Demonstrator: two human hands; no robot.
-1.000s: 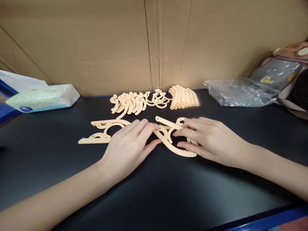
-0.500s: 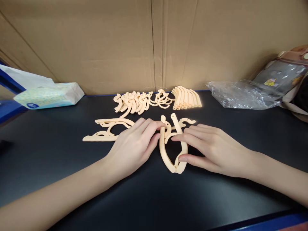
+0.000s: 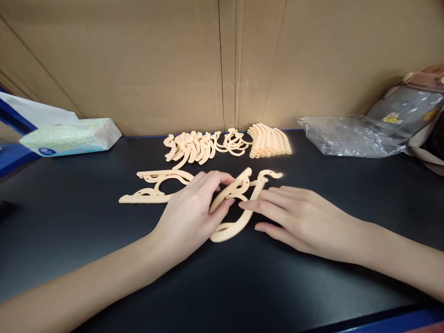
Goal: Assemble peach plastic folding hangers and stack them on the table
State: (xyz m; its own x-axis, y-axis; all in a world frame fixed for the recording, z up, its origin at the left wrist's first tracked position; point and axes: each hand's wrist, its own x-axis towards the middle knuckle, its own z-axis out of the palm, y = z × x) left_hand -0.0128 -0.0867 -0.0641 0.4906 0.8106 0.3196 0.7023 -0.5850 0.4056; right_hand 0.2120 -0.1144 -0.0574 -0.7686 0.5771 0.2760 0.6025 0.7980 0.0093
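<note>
A cream plastic folding hanger (image 3: 239,203) lies folded on the black table top (image 3: 243,282), its two arms close together and slanting from lower left to upper right. My left hand (image 3: 192,212) pinches its upper arm between thumb and fingers. My right hand (image 3: 298,217) lies flat beside it with fingers stretched out, the fingertips touching the hanger's right side. Another cream hanger (image 3: 156,185) lies spread flat just left of my left hand.
At the back stand a row of cream hook parts (image 3: 197,145) and a stack of cream arms (image 3: 270,138). A tissue pack (image 3: 69,136) lies at the left, a clear plastic bag (image 3: 347,136) and a bag (image 3: 409,111) at the right. A cardboard wall (image 3: 222,60) closes the back.
The hanger's arms folded together and the piece swung from pointing at me to slanting left. My left hand took hold of its arm; my right hand's fingers flattened out.
</note>
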